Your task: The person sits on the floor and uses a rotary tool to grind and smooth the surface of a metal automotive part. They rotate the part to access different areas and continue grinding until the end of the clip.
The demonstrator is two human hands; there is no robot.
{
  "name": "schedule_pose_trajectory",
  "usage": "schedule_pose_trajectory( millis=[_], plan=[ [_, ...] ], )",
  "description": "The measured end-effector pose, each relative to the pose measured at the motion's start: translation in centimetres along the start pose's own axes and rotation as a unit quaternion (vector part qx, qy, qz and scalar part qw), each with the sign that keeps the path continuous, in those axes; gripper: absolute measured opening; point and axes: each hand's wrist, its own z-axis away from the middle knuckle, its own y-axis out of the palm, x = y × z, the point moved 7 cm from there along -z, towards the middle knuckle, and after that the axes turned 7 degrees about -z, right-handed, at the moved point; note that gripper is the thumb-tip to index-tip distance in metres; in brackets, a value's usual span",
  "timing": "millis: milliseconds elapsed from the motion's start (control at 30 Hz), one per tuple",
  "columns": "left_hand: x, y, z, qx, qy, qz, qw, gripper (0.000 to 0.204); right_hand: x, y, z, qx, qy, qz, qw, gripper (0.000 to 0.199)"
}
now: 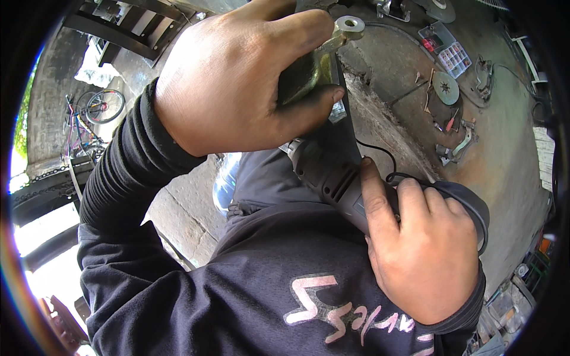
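Near the top centre, my left hand [228,77] is wrapped round a cast metal lever [323,65] with a shiny, ring-shaped end beyond my fingers. Part of the lever is hidden by the hand. My right hand [424,255] grips a dark corded power tool, a die grinder by its slim shape [326,175]. The index finger lies along the tool's body. Its silvery nose points up and left, under my left wrist, and its working tip is out of sight. A black cord [392,160] loops beside the tool.
At upper right, a compartment box [454,58] with small parts lies on the floor near a round disc [445,88], a red-handled tool [452,121] and metal brackets [460,145]. A bicycle [89,115] stands at left. A dark metal frame [122,32] is at upper left.
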Motion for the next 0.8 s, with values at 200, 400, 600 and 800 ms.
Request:
schedule_pose_trajectory(
  millis=[200, 400, 600, 800],
  plan=[
    [1.3, 0.4, 1.8, -0.029, -0.083, 0.031, 0.996, 0.032, -0.5, -0.7, 0.5, 0.076, 0.071, -0.079, 0.991, 0.082],
    [2.8, 3.1, 10.6, -0.105, -0.376, 0.209, 0.896, 0.039, -2.8, 0.2, 2.5, 0.078, 0.107, -0.18, 0.975, 0.087],
    [-3.4, 7.1, 17.3, -0.164, -0.503, 0.401, 0.748, 0.082, -2.8, 0.7, 4.5, 0.08, 0.104, -0.158, 0.979, 0.088],
    [-6.3, 6.9, 17.5, -0.211, -0.511, 0.582, 0.597, 0.079, -1.9, -0.2, 5.5, 0.098, 0.123, -0.144, 0.977, 0.089]
  ],
)
